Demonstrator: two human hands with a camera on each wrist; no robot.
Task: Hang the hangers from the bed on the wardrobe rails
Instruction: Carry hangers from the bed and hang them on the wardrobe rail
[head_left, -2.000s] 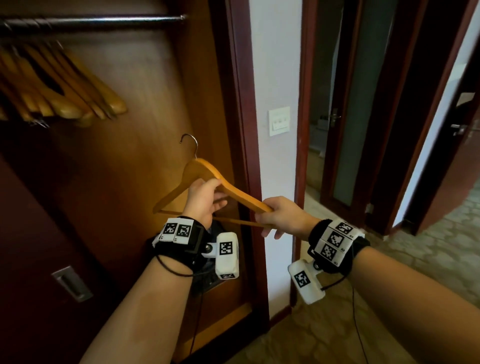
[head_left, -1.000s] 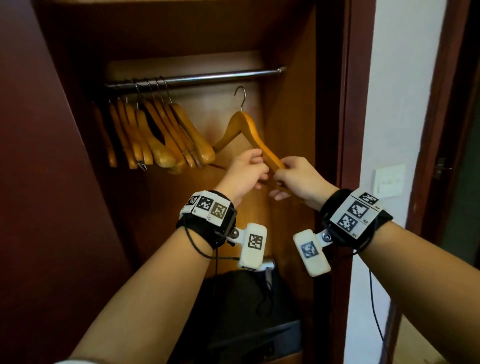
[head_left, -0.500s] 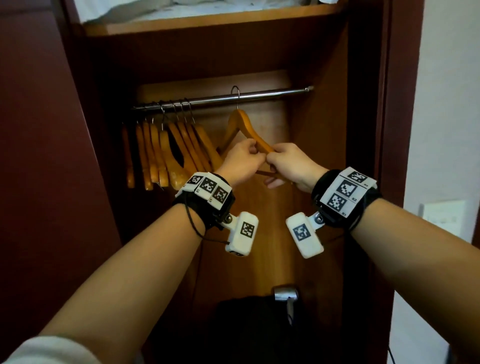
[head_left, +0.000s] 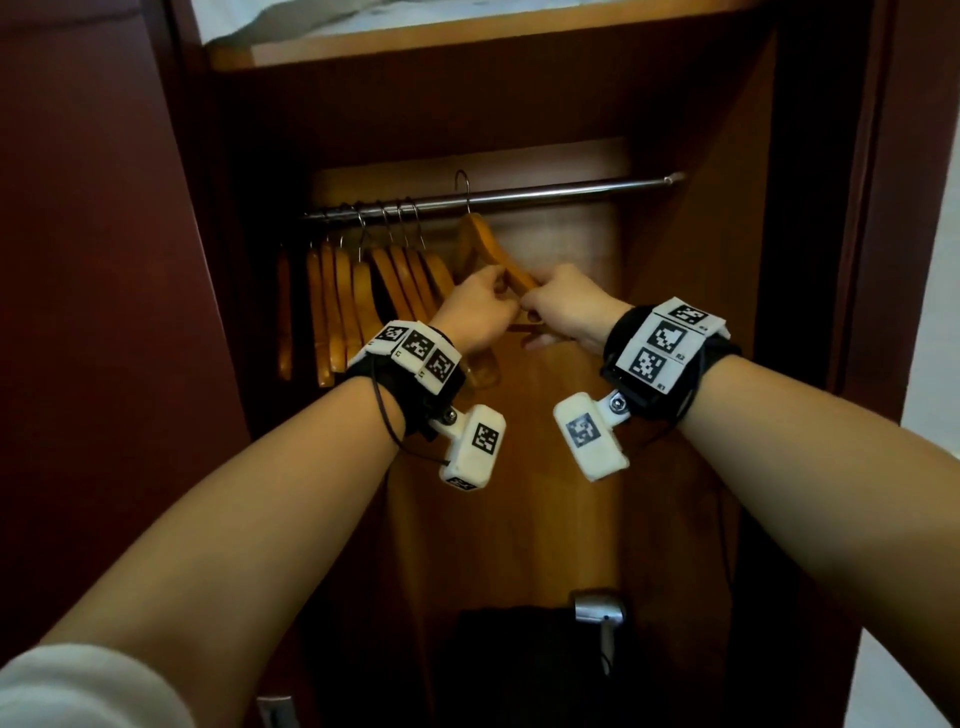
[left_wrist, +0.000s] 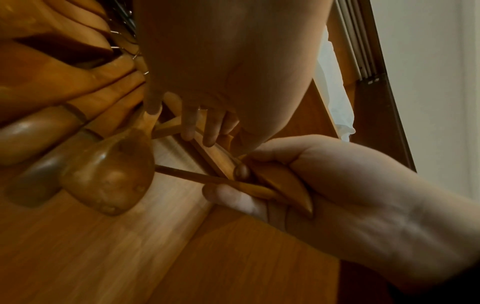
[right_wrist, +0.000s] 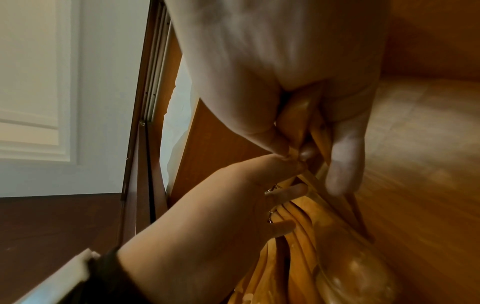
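A wooden hanger (head_left: 485, 244) hangs below the metal rail (head_left: 571, 189), its wire hook curving over the rail. My left hand (head_left: 498, 291) grips the hanger's sloping arm from the left. My right hand (head_left: 535, 306) grips the same arm and the lower bar from the right, touching the left hand. In the left wrist view my left fingers (left_wrist: 197, 123) curl on the hanger (left_wrist: 215, 156) while the right hand (left_wrist: 311, 174) clasps its end. The right wrist view shows the right hand (right_wrist: 311, 144) pinching the hanger (right_wrist: 298, 115). Several wooden hangers (head_left: 363, 291) hang bunched to the left.
The wardrobe's dark door (head_left: 104, 312) stands at the left and its side panel (head_left: 701, 312) at the right. A shelf (head_left: 467, 47) with white bedding runs above the rail. A dark box (head_left: 519, 665) and a silver hair dryer (head_left: 597, 613) sit at the bottom.
Both hands have raised the hanger from waist height up to the rail and drawn together on it. Its hook now sits over the rail, right of the bunched hangers.
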